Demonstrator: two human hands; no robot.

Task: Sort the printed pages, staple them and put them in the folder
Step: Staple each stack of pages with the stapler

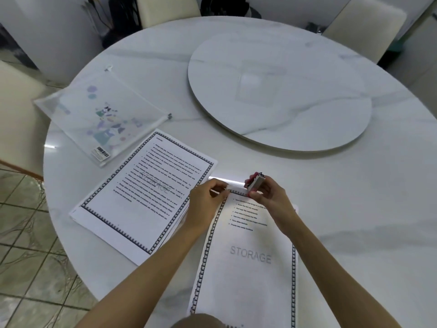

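Right hand [272, 197] grips stapler [256, 183] at the page set's [250, 256] top edge; left hand [208, 197] pinches the set's top-left corner, just beside the stapler.

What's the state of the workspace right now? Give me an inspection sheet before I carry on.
Surface: round white marble table with a raised turntable in the middle.
Job's things: page set in front of the person; stack of pages to its left; translucent folder lying flat beyond that stack; stapler at the page set's top edge.
Clutter: nothing seen.
Hands: left hand pinches the page set's top left corner; right hand grips the stapler.
Cables: what look like thin cords by the far wall, off the table.
Surroundings: cream chairs around the table; tiled floor on the left.
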